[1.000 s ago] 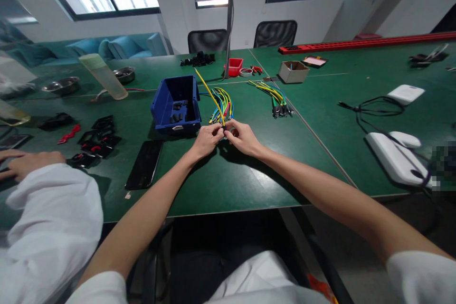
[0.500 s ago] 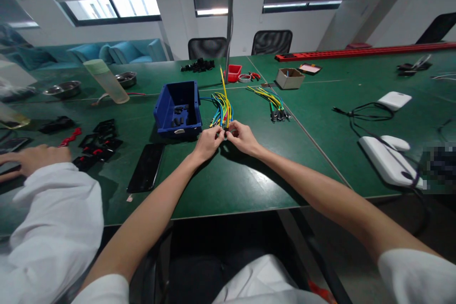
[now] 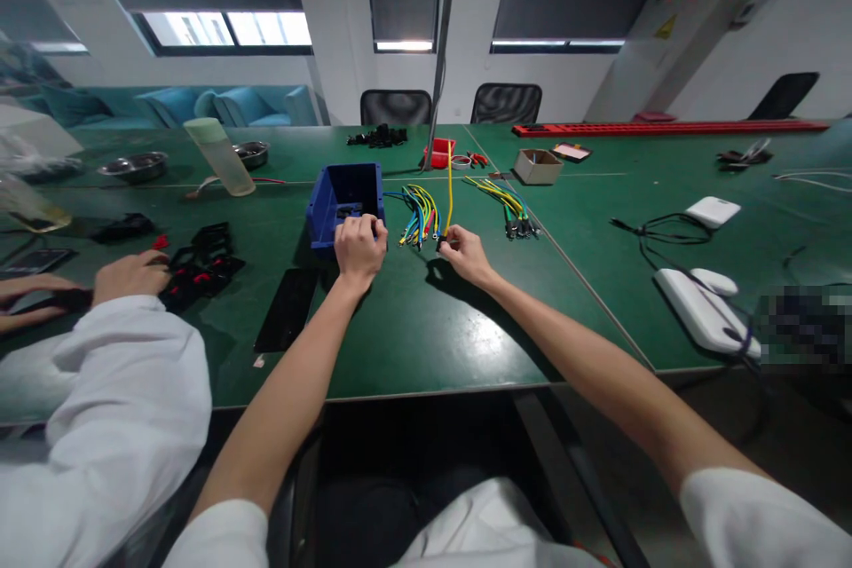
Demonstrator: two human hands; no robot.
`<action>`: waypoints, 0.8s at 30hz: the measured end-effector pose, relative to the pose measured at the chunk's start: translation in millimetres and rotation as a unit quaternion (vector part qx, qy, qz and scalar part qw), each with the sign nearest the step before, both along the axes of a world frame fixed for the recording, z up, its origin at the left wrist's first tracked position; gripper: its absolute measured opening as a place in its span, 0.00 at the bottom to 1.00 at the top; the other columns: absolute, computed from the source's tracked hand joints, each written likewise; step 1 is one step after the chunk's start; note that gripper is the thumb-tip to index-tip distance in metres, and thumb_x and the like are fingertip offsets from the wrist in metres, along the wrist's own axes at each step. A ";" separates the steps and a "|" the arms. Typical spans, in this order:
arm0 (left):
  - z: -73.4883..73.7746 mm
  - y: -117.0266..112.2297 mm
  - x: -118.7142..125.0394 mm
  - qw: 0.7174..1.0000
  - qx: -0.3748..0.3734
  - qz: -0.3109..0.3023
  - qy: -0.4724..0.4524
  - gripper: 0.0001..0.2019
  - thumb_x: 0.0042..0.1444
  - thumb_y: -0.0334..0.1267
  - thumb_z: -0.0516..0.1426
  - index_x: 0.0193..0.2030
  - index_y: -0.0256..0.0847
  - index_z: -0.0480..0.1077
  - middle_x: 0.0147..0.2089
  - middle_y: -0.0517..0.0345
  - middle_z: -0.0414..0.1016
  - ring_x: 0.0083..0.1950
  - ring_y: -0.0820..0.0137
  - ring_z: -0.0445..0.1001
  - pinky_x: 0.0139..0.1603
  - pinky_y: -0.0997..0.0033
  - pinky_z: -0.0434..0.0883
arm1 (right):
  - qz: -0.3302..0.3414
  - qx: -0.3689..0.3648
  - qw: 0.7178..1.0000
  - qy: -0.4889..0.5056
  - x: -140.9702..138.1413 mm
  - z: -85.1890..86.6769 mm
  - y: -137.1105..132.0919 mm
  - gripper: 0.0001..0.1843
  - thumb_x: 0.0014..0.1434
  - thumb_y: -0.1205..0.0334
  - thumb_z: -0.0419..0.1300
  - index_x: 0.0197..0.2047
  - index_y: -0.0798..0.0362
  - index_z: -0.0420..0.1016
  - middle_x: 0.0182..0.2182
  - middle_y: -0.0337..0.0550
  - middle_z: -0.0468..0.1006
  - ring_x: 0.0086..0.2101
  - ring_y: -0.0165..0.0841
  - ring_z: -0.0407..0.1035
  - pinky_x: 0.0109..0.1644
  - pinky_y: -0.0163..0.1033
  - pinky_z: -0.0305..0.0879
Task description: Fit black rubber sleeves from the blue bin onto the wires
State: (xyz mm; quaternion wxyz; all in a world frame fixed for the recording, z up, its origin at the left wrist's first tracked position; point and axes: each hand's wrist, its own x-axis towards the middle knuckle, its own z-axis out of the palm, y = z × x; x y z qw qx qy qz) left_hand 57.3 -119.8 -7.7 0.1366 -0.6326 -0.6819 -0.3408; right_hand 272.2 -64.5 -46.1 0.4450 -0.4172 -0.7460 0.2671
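Note:
My right hand [image 3: 466,254] pinches the lower end of a yellow wire [image 3: 450,186], which stands upright above the fingers. A small black piece shows at that end, by the fingertips. My left hand [image 3: 360,248] is at the front right of the blue bin [image 3: 320,217], its fingers curled; whatever they may hold is hidden. Small black sleeves [image 3: 349,210] lie inside the bin. Between the bin and my right hand lies a bundle of blue, green and yellow wires [image 3: 419,211] with metal terminals. Right of that hand rests another wire bundle [image 3: 509,202] with black ends.
A phone [image 3: 287,311] lies left of my left forearm. A co-worker's hand [image 3: 130,277] is beside black parts [image 3: 206,262] at the left. Farther back are a bottle [image 3: 223,161], a red box [image 3: 439,155] and a cardboard box [image 3: 536,167]. White devices [image 3: 698,312] with cables lie right.
My left hand has left my right hand and moved left to the blue bin. The right hand keeps the yellow wire, now apart from the bundle. The view has tilted up slightly.

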 end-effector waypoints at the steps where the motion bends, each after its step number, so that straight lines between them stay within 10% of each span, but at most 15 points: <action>1: 0.5 1.2 -2.8 1.000 -0.019 0.013 0.011 0.21 0.63 0.45 0.41 0.42 0.37 0.71 0.41 0.42 0.75 0.48 0.56 0.68 0.48 0.59 0.58 | -0.008 0.001 1.000 -0.001 1.2 0.1 0.6 0.06 0.48 0.60 0.54 0.29 0.53 0.64 0.25 0.37 0.68 0.25 0.28 0.63 0.30 0.34 0.58; 11: -1.7 3.9 -10.8 0.981 -0.165 0.061 0.081 0.40 0.60 0.59 0.31 0.39 0.31 0.76 0.37 0.31 0.76 0.42 0.49 0.74 0.42 0.57 0.62 | -0.096 0.025 0.994 -0.041 25.1 2.6 -8.9 0.04 0.47 0.61 0.53 0.25 0.52 0.64 0.21 0.35 0.66 0.23 0.28 0.58 0.29 0.34 0.55; 24: -2.5 2.9 -10.8 0.987 -0.127 0.061 0.079 0.35 0.62 0.55 0.34 0.40 0.32 0.74 0.38 0.35 0.76 0.42 0.52 0.74 0.41 0.59 0.62 | -0.180 0.060 0.973 -0.130 85.1 4.7 22.7 0.06 0.47 0.61 0.52 0.27 0.53 0.67 0.21 0.39 0.69 0.24 0.30 0.61 0.31 0.36 0.57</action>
